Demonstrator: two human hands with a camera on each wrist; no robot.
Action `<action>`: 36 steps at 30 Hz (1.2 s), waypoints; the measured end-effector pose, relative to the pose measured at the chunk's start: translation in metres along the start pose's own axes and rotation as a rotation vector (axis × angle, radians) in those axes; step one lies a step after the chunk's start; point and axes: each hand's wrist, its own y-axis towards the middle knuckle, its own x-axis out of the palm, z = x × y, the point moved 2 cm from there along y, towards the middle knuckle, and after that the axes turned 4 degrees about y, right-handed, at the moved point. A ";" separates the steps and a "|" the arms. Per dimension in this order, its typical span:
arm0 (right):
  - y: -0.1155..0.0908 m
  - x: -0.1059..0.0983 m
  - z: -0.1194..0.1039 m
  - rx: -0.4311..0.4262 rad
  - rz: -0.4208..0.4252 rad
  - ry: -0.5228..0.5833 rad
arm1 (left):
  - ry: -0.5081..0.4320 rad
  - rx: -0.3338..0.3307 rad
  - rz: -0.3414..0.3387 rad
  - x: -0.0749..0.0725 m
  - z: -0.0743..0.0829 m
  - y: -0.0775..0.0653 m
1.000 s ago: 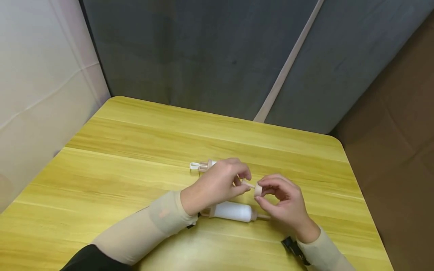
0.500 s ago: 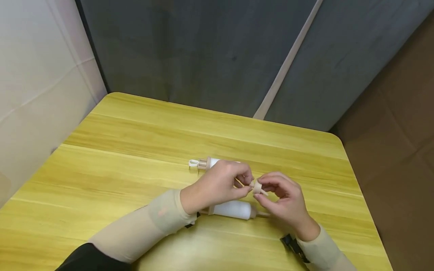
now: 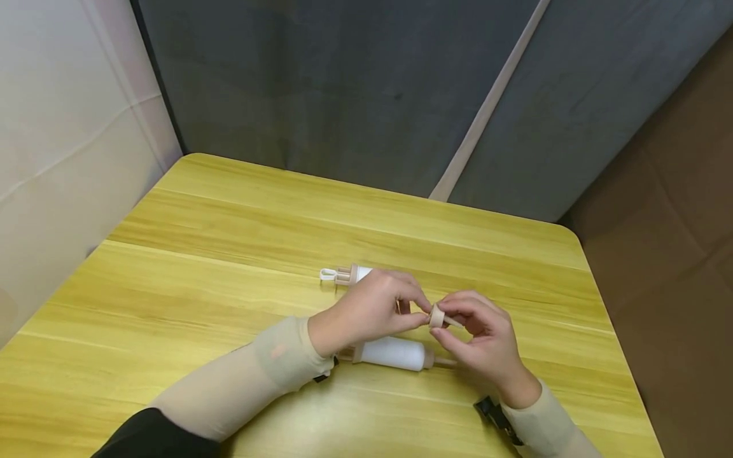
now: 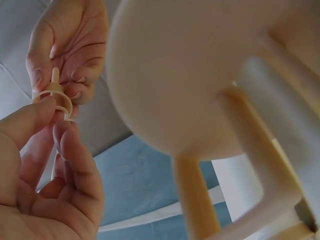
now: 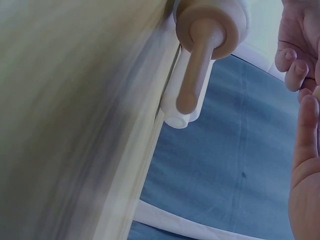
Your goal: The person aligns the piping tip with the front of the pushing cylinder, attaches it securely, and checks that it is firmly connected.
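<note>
Over tbl (image 3: 229, 229), well off far edge (image 3: 378, 190): L hand (image 3: 372, 312) + R hand (image 3: 483, 337) pinch beige cap (image 3: 437, 317), grip narrow.

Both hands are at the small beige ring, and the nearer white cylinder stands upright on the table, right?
Not upright: the head view shows the nearer white cylinder lying on its side on the table. The left hand and right hand are at the small beige ring.
</note>
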 end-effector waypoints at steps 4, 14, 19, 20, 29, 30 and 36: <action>0.000 0.000 0.001 -0.001 0.008 -0.017 | 0.019 0.020 -0.014 0.000 0.001 0.000; -0.002 0.001 0.002 0.007 0.014 0.019 | -0.015 0.015 -0.043 0.000 0.003 -0.001; -0.002 -0.004 -0.001 0.018 0.027 0.032 | -0.058 -0.005 -0.078 -0.006 0.000 0.001; -0.002 -0.006 -0.002 0.019 0.033 0.037 | -0.061 -0.028 -0.097 -0.010 -0.002 0.002; -0.002 -0.037 0.007 0.201 0.168 -0.071 | 0.298 -0.422 -0.321 -0.046 -0.050 0.001; -0.002 -0.041 0.009 0.251 0.190 -0.092 | 0.316 -0.460 -0.352 -0.047 -0.057 0.000; -0.007 -0.054 0.017 0.504 0.269 -0.192 | 0.275 -0.520 -0.466 -0.042 -0.086 -0.007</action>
